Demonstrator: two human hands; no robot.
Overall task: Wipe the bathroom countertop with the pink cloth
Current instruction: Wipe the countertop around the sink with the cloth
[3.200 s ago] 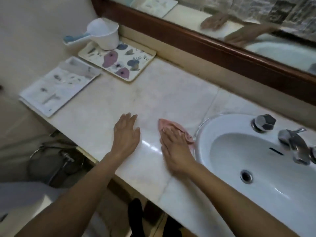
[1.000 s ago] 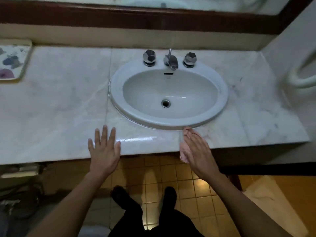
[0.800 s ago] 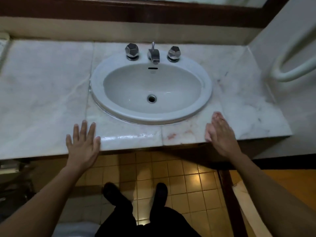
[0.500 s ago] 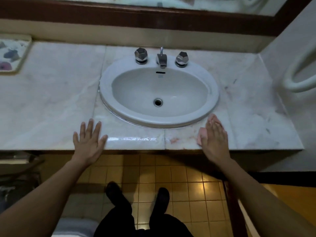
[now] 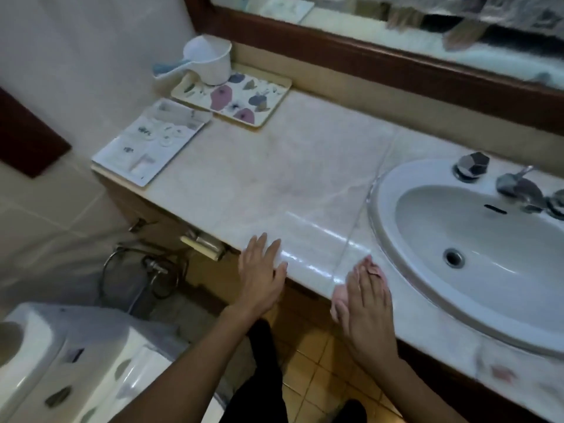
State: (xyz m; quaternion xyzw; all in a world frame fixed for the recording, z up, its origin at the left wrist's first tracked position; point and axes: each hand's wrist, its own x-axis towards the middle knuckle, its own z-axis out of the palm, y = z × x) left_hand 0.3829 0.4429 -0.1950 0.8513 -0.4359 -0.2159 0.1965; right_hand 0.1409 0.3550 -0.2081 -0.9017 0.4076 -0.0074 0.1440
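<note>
The marble countertop (image 5: 274,166) runs from the left wall to the inset white sink (image 5: 476,239); the open stretch between them is bare and shows a glossy band near the front edge, which may be a wet wiped strip or only reflected light, and the blurred view does not settle which. At the far left stand a floral tray (image 5: 244,99) with a white scoop cup (image 5: 210,61) on it and, just beside the tray, a flat white card (image 5: 149,141).

The right hand (image 5: 364,303) lies palm down, fingers together and extended, at the front edge just left of the sink rim. The pink cloth (image 5: 338,296) is trapped flat beneath it; only a fold at the thumb side and a trace past the fingertips show. The left hand (image 5: 261,276) is empty, fingers loosely spread, resting flat on the front edge well apart from the cloth, apparently as a brace.

Judgement: the step in hand is a pass along the front strip beside the sink. To do it well:
- Keep the palm flat and the pressure even, so the whole cloth bears on the stone.
- Work in overlapping strokes from the back wall toward the front edge, leaving no unwiped band.
- Follow the sink rim closely; the seam there is likely to hold residue.
- Part of the cloth overhangs the edge; draw it back on before pushing, or it may slip off.
- Lift the tray and card rather than wiping around them.
</note>
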